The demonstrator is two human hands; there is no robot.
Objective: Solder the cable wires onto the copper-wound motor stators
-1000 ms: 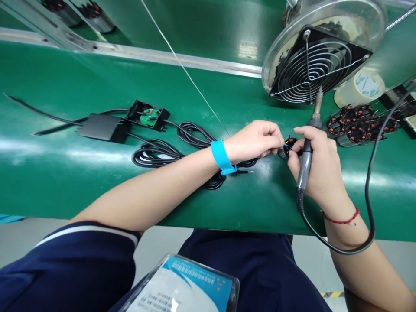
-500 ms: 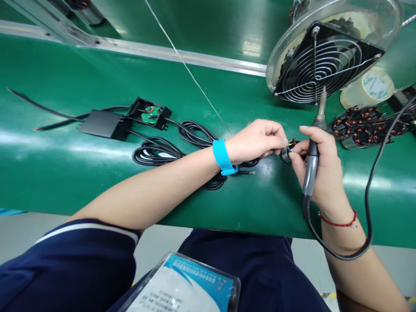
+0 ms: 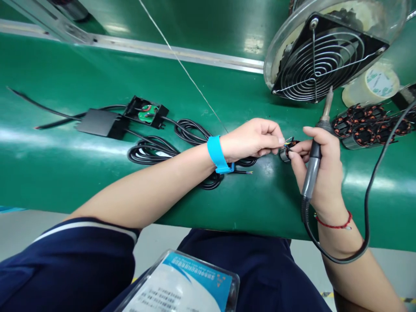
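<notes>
My left hand (image 3: 255,139), with a blue strap at the wrist, is closed in a pinch at the thin coloured wires (image 3: 287,143). They stand over a small motor stator (image 3: 284,155) with a metal body, partly hidden by fingers. My right hand (image 3: 326,169) is wrapped round a soldering iron (image 3: 312,171), its tip pointing up and away. That hand's thumb and fingertips also touch the dark cable end beside the stator. A thin silvery wire (image 3: 185,71) runs down from above and passes behind my left hand; whether I hold it is hidden.
A fan with a wire guard (image 3: 315,73) stands beyond my right hand. Several wound stators (image 3: 363,135) and a tape roll (image 3: 378,84) sit at the right. Coiled black cables (image 3: 156,151) join a closed black box (image 3: 99,123) and an open box with a green board (image 3: 147,113).
The bare silvery wire ends show more clearly above my left fingertips. The iron's tip has shifted slightly right. The whole view has moved a little; both hands keep their hold.
</notes>
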